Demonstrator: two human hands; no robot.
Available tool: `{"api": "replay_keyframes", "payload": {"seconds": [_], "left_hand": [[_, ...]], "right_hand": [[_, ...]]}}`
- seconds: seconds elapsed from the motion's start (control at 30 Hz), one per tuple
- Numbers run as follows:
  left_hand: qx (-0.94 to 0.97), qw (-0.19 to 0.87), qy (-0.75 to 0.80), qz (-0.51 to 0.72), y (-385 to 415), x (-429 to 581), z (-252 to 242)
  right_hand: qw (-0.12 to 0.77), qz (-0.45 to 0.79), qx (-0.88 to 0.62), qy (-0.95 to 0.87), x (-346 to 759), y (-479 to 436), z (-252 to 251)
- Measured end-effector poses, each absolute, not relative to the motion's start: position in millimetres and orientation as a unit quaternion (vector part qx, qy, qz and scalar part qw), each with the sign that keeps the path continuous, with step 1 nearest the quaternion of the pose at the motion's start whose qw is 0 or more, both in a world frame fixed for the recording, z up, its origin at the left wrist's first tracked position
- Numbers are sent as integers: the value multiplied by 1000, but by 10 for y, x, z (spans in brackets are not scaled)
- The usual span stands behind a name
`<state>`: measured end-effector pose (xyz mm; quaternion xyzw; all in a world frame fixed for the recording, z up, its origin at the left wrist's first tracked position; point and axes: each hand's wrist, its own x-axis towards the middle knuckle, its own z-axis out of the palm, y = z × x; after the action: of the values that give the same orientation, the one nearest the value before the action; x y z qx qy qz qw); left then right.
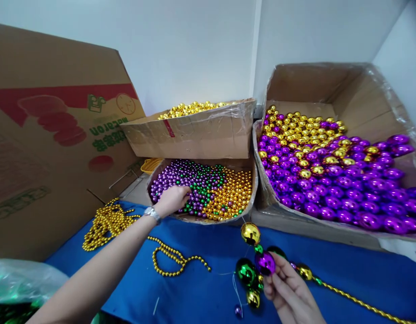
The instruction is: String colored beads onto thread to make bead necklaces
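My left hand (174,199), a silver watch on its wrist, reaches into a low cardboard box (201,222) of small purple, green and gold beads (230,193). Its fingers are curled together over the purple and green beads; whatever they pinch is hidden. Lower right, my right hand (292,288) grips a large shiny purple bead (265,263) between thumb and fingers. That bead belongs to a strung cluster with a gold bead (250,233) above and a green bead (245,272) beside it. Thin string trails from the cluster, and a small purple bead (238,311) hangs below.
A big box (329,85) of purple and gold balls stands right. Behind the low box, another box (190,137) holds gold beads. A large macaron carton (42,135) rises left. Gold bead strands (108,227) lie on the blue cloth (194,297); a twisted gold strand (356,296) runs right.
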<state>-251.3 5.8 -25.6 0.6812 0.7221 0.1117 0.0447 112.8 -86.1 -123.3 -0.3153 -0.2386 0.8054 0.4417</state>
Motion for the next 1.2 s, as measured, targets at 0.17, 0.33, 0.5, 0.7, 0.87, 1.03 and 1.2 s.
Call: {"api": "replay_keyframes", "payload": {"seconds": [0.17,0.33,0.5,0.7,0.87,1.03,1.2], "left_hand": [[695,54,712,86,239,-2426,-508],[702,100,692,135,255,-2269,-402],[625,317,629,336,-115,-1832,-215],[346,615,453,545,-448,-1403,-216],[323,628,447,548,-495,-1308,-218],[316,628,443,556,-518,-1286,-218],[316,616,451,563,-528,-1282,-228]], "right_hand": [[450,797,-302,-265,1091,-867,-1098],[451,776,-326,-296,1084,-865,-1064],[455,757,-340,-324,1043,-842,-1100],[453,729,-366,-359,1009,-832,-1022],[442,724,-378,-371,1030,-849,-1007],[453,721,-383,-359,1019,-872,-1007],[452,716,-394,-357,1008,-886,-996]]}}
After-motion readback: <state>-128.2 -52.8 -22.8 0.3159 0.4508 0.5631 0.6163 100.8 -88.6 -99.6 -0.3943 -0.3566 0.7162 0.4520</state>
